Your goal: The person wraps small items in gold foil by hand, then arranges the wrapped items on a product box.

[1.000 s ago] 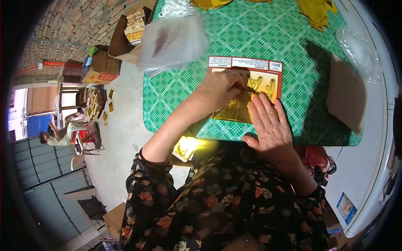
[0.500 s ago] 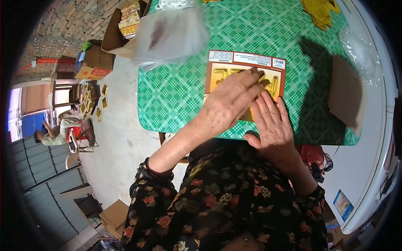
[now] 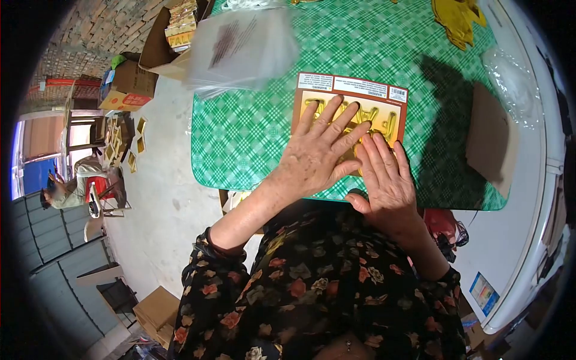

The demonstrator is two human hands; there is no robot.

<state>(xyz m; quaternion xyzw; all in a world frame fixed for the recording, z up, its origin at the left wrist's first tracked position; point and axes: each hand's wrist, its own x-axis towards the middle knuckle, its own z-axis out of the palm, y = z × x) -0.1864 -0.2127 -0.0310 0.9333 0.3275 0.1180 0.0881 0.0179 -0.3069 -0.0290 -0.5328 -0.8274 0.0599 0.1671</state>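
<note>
A printed card (image 3: 350,87) with a brown border, a barcode and gold letter shapes lies on the green checked tablecloth (image 3: 240,138). Across its left part my left hand (image 3: 318,147) rests flat with fingers spread. My right hand (image 3: 387,174) lies palm down at the card's lower right, its fingers stretched out and thumb apart. The lower part of the card is hidden under both hands.
Clear plastic bags (image 3: 243,51) lie at the table's upper left, beside an open carton (image 3: 157,42). Yellow foil (image 3: 459,21), clear plastic (image 3: 513,78) and a cardboard piece (image 3: 492,138) are on the right. A person (image 3: 75,186) sits at the far left.
My left hand has moved slightly left and its fingers have spread apart over the card. My right hand stays nearly in place. The whole view has shifted slightly.
</note>
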